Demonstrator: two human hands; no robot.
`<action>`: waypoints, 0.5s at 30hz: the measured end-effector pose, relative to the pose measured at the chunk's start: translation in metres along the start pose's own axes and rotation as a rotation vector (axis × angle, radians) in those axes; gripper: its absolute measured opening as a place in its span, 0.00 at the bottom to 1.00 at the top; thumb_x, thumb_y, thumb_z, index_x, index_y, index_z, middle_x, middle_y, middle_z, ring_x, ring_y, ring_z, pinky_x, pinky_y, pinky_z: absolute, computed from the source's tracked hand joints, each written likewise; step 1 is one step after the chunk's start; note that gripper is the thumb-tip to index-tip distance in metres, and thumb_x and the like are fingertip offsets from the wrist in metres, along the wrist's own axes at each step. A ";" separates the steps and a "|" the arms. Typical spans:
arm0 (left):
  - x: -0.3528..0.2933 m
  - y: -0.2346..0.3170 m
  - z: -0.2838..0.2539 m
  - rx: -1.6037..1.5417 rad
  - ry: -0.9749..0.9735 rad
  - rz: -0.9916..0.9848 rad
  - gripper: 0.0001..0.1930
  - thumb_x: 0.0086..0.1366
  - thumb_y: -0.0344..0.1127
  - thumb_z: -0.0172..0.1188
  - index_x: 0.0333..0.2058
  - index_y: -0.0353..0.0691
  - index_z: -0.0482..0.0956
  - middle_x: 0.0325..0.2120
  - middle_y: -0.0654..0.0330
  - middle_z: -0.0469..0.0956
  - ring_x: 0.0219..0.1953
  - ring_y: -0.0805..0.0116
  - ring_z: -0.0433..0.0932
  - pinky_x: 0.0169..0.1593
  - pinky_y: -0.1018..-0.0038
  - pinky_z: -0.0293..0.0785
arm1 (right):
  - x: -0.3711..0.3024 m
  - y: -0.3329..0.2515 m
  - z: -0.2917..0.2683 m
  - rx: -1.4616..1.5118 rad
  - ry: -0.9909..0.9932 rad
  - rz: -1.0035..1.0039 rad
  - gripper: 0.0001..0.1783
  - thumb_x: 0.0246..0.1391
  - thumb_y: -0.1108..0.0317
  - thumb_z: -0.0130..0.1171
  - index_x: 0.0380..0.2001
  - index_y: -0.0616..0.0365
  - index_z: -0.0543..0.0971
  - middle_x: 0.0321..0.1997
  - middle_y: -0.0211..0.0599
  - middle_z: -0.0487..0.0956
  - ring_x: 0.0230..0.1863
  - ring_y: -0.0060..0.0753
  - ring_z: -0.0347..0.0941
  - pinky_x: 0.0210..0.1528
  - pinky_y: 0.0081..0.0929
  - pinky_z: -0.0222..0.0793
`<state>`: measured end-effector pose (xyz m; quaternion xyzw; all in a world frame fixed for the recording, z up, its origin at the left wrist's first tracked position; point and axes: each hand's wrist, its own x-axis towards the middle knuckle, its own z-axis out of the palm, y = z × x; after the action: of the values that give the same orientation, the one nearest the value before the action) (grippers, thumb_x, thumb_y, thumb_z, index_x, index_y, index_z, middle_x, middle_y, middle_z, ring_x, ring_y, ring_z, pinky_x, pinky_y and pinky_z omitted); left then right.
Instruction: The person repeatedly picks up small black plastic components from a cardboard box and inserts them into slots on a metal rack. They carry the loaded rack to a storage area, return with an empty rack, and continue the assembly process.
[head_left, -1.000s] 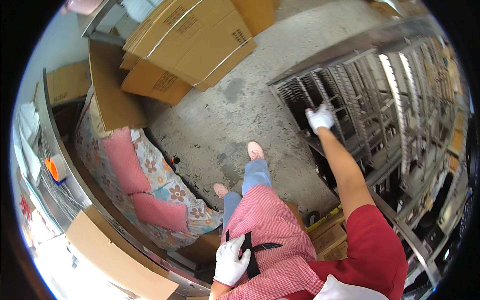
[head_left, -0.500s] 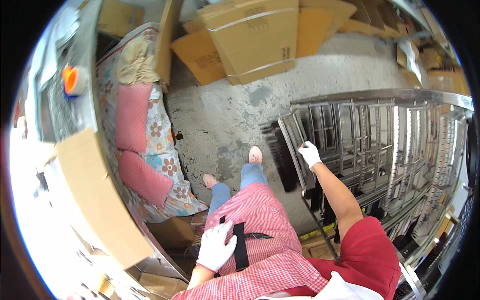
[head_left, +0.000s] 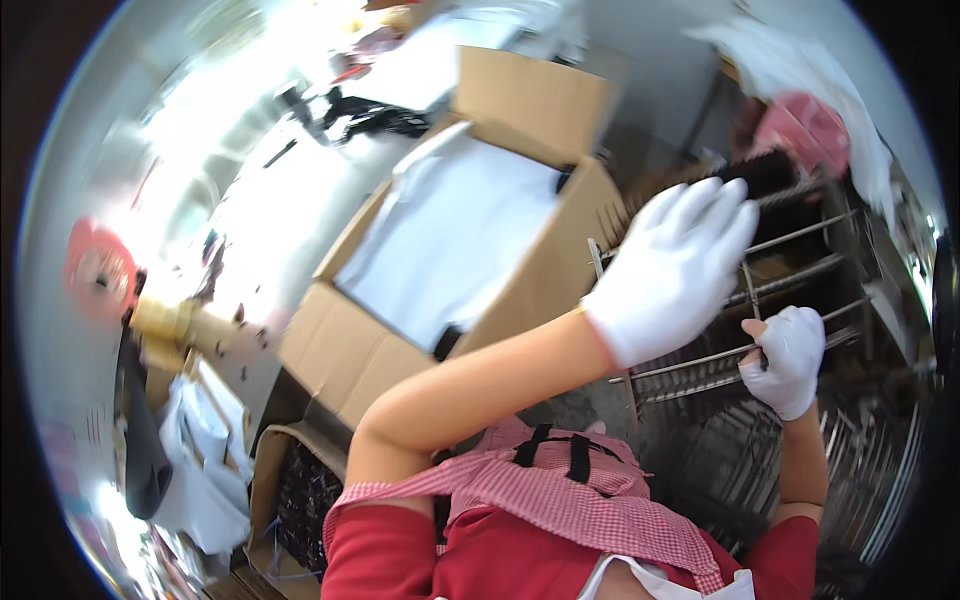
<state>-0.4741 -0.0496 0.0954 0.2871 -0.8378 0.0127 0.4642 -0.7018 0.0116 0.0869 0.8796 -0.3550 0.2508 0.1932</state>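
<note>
My left hand [head_left: 672, 268], in a white glove, is stretched over a metal rack [head_left: 795, 240] on the right, its fingers extended and nothing visible in them. Past its fingertips lie dark, bristly-looking strips [head_left: 765, 172], partly hidden by the hand and blurred. On the nearer side of the rack my right hand [head_left: 790, 365], also in a white glove with bare thumb and finger ends, is closed round a thin bar of the rack. Left of my left arm stands an open cardboard box [head_left: 560, 265], lined with a white sheet [head_left: 455, 235].
A bright table [head_left: 265, 225] with black pieces [head_left: 375, 115] runs along the left. At its near end are tape rolls [head_left: 160, 315] and a pink round dispenser [head_left: 100, 270]. A second carton [head_left: 262, 480] holding dark things stands below. A pink bundle [head_left: 805, 135] is beyond the rack.
The view has swung from the floor and flattened cartons to the table and open box. My left hand has left my apron and reaches over the rack; my right hand now grips a bar.
</note>
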 end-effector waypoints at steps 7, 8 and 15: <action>0.031 -0.052 -0.197 -0.604 0.268 -0.137 0.10 0.67 0.38 0.55 0.38 0.38 0.74 0.26 0.63 0.75 0.27 0.72 0.70 0.30 0.76 0.65 | 0.156 -0.071 0.047 -0.309 0.488 -0.430 0.21 0.50 0.56 0.72 0.43 0.50 0.75 0.46 0.28 0.78 0.47 0.33 0.75 0.47 0.31 0.65; 0.021 -0.055 -0.231 -0.915 0.305 -0.384 0.10 0.71 0.40 0.52 0.35 0.40 0.75 0.23 0.67 0.73 0.23 0.78 0.66 0.26 0.80 0.60 | 0.173 -0.077 0.064 -0.076 0.518 -0.312 0.26 0.51 0.51 0.71 0.46 0.55 0.74 0.48 0.33 0.77 0.50 0.34 0.74 0.51 0.33 0.67; -0.065 -0.134 -0.325 -0.268 0.796 -0.442 0.13 0.73 0.42 0.49 0.43 0.37 0.74 0.33 0.59 0.75 0.29 0.74 0.69 0.33 0.77 0.68 | 0.375 -0.153 0.139 1.706 -0.087 -0.192 0.52 0.59 0.26 0.44 0.69 0.63 0.60 0.66 0.48 0.70 0.64 0.47 0.69 0.70 0.41 0.58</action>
<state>-0.1314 -0.0376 0.1962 0.3690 -0.5077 -0.0857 0.7738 -0.3162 -0.1554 0.1674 0.7593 0.0238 0.3805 -0.5273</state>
